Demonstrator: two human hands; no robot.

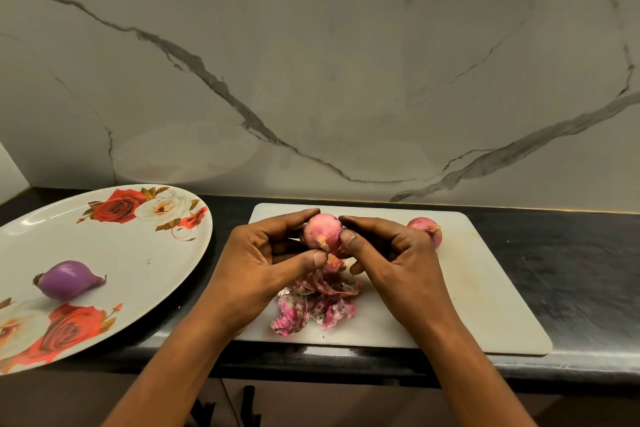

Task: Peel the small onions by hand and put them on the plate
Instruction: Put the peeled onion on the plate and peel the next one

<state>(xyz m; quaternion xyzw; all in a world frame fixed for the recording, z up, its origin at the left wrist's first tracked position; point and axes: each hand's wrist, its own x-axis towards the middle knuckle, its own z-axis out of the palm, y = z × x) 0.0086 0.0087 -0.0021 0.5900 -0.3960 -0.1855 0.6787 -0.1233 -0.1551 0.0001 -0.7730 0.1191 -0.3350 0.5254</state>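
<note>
Both hands hold a small pink onion (325,230) above the white cutting board (485,305). My left hand (263,267) curls around its left side, thumb pinching near the root tip. My right hand (391,260) grips its right side, thumb pressed on the skin. A second unpeeled onion (427,229) lies on the board just behind my right hand. One peeled purple onion (65,280) rests on the rose-patterned plate (145,253) at the left. A heap of pink skins (318,302) lies on the board beneath my hands.
The board and plate sit on a dark countertop (571,270), the plate overhanging its front edge. A marble wall (346,62) rises directly behind. Cabinet fronts show below the counter edge.
</note>
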